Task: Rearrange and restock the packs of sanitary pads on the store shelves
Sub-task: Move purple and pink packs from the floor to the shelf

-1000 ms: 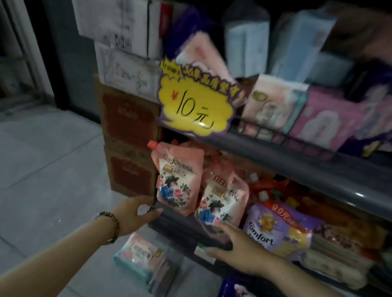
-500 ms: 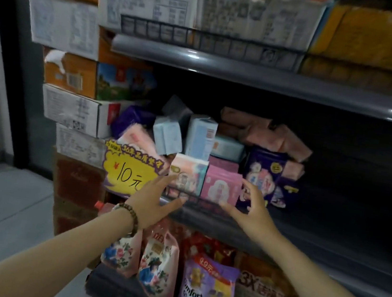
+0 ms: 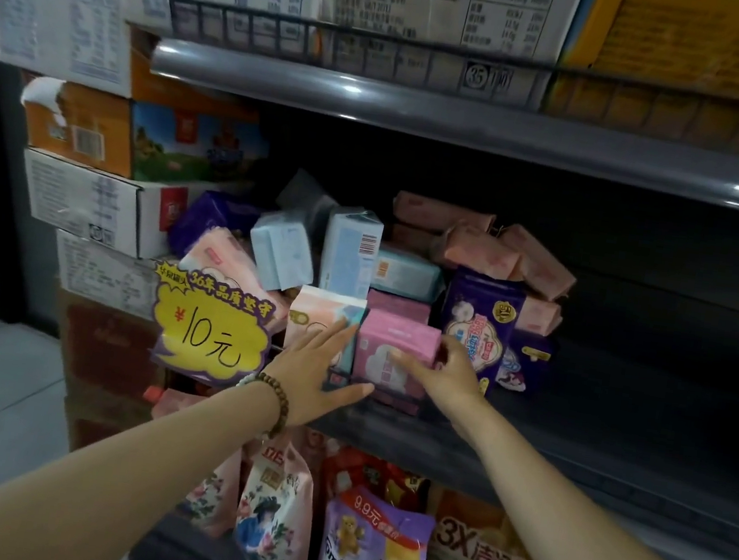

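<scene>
Head: right hand [image 3: 449, 375] now on pack [image 3: 389, 343]

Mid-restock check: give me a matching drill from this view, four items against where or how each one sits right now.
Things
1. pink pack
2. purple pack
3. light blue pack
4. yellow price sign

Place or state
A. hangs left of the left hand
B. upright, farther back, barcode showing
C. held by the right hand
D. stands just right of the pink pack

Pairs: 1-C, 2-D, 3-B, 4-A
</scene>
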A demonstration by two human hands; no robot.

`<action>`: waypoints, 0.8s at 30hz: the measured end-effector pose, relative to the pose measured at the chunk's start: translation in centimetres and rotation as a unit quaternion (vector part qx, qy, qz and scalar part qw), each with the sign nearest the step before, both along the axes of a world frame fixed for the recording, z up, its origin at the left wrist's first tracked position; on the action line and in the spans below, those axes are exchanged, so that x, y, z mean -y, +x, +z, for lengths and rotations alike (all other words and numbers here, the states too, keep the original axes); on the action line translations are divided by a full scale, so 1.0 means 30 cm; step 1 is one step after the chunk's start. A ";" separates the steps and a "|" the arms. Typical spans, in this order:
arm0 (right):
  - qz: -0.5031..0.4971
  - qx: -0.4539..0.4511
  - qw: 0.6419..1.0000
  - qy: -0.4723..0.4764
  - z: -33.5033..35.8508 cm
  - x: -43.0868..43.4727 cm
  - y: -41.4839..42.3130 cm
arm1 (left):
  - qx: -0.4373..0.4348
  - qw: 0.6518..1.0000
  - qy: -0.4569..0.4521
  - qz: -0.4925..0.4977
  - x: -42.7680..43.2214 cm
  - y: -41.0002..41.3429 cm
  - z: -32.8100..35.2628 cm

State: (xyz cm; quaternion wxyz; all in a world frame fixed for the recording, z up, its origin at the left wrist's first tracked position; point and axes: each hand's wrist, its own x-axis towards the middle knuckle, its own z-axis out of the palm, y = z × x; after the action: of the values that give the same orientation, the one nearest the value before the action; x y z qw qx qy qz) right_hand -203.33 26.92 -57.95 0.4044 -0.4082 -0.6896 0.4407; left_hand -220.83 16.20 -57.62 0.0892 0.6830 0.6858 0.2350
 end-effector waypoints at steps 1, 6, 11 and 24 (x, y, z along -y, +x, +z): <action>-0.013 -0.010 1.000 0.017 0.008 0.002 0.019 | 0.009 1.000 0.003 0.000 0.001 0.004 0.007; -0.030 -0.062 0.996 0.063 0.096 0.080 0.099 | 0.224 0.972 0.063 -0.033 0.034 0.063 0.061; 0.120 0.047 0.991 -0.032 0.107 0.181 0.077 | 0.381 0.924 0.029 -0.026 0.063 0.079 0.068; -0.036 0.007 0.998 0.043 -0.045 -0.088 -0.077 | 0.505 0.849 0.120 0.103 0.042 -0.034 -0.099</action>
State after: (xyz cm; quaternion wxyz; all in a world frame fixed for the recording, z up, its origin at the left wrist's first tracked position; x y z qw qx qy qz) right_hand -205.62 29.55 -59.29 0.4324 -0.4177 -0.6958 0.3930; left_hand -221.87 14.95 -60.60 0.3156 0.4009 0.5794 0.6356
